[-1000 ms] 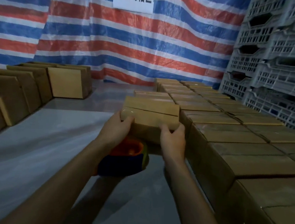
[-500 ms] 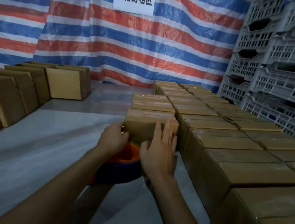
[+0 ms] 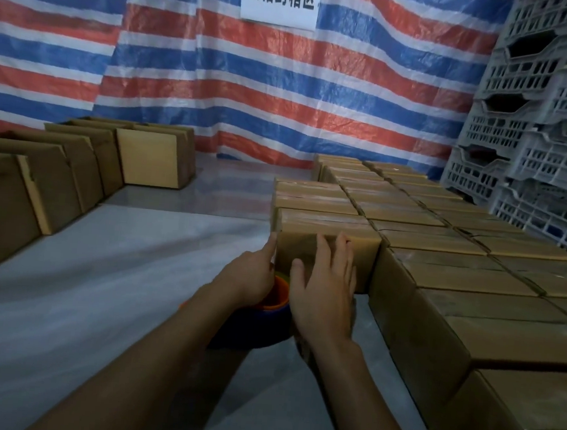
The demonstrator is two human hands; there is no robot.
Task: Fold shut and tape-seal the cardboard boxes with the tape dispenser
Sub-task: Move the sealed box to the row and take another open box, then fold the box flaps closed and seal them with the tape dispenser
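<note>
Box [image 3: 327, 243], in both my hands a second ago, now set down at near end of finished rows [image 3: 457, 279] on right. My right hand [image 3: 323, 296] flat, fingers spread on near face. Left hand [image 3: 248, 278]: forefinger at box's left corner, grip on tape dispenser [image 3: 263, 325] beneath cannot tell. This box looks done.

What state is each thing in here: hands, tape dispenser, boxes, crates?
front box, flaps shut, set against the row.
left hand, index finger on the front box's left edge; rest of its grip hidden.
right hand, fingers straight, flat on the front box's near face.
tape dispenser, under the left hand, mostly covered.
boxes on the right, shut, packed in rows.
boxes on the left, leaning in a line.
crates, stacked.
</note>
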